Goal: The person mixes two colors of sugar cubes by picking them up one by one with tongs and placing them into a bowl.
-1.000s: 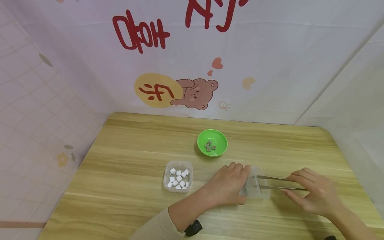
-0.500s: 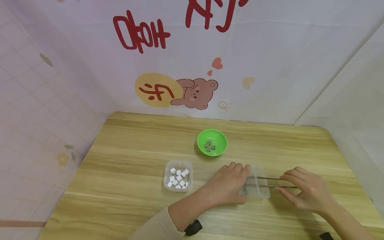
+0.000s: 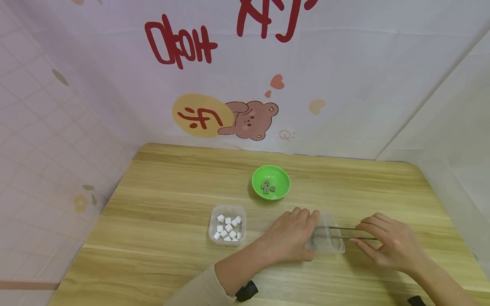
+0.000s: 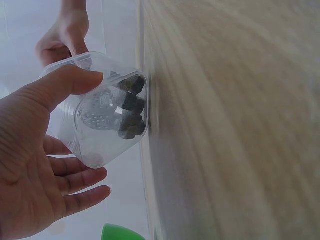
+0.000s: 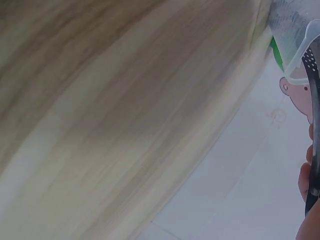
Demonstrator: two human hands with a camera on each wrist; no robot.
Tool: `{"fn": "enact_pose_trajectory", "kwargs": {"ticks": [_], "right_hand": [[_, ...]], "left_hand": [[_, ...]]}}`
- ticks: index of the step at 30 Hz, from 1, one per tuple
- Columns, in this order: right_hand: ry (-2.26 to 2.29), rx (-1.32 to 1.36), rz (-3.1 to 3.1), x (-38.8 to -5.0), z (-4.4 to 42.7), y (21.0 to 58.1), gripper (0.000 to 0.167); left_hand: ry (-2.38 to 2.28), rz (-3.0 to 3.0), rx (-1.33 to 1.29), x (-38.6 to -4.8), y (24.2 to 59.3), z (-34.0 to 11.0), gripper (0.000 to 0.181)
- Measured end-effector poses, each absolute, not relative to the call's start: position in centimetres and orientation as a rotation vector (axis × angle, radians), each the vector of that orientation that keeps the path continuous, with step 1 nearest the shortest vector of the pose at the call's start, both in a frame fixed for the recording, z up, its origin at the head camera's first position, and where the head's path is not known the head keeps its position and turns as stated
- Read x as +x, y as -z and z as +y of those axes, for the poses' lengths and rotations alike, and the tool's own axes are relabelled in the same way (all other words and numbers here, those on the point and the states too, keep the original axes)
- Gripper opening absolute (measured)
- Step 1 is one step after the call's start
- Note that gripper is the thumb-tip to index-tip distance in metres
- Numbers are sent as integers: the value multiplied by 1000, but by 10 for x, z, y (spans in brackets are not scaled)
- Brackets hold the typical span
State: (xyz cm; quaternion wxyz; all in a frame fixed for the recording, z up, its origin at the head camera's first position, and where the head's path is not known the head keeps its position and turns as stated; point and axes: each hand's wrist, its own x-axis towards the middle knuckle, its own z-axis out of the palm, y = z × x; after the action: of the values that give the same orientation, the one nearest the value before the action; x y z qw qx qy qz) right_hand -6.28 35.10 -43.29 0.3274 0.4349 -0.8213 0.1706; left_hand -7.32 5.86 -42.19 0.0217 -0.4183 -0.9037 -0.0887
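Front-right of the bowl (image 3: 280,177), the left hand (image 3: 287,236) grips a clear tub (image 3: 331,245) on its side, dark cubes (image 4: 131,103) inside; the right hand (image 3: 392,244) pinches tongs (image 5: 316,107), their tips blurred through the plastic.

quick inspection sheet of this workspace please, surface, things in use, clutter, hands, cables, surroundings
Surface: wood-grain tabletop, no spill seen.
Job's things: clear container tipped sideways, mouth toward the right hand, dark cubes inside; tongs reaching in; green bowl with gray cubes; square box with white cubes.
Clutter: nothing seen.
Hands: left hand grips the clear container; right hand holds the tongs.
Cables: nothing seen.
Surroundings: pale backdrop, printed bear.
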Motion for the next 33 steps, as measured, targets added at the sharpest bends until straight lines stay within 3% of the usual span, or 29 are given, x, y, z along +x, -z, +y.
{"fn": "enact_pose_trajectory", "kwargs": {"ticks": [33], "right_hand": [[-438, 1113, -2115, -61, 349, 424, 50]], "left_hand": [[271, -2798, -1296, -73, 421, 58, 69]]}}
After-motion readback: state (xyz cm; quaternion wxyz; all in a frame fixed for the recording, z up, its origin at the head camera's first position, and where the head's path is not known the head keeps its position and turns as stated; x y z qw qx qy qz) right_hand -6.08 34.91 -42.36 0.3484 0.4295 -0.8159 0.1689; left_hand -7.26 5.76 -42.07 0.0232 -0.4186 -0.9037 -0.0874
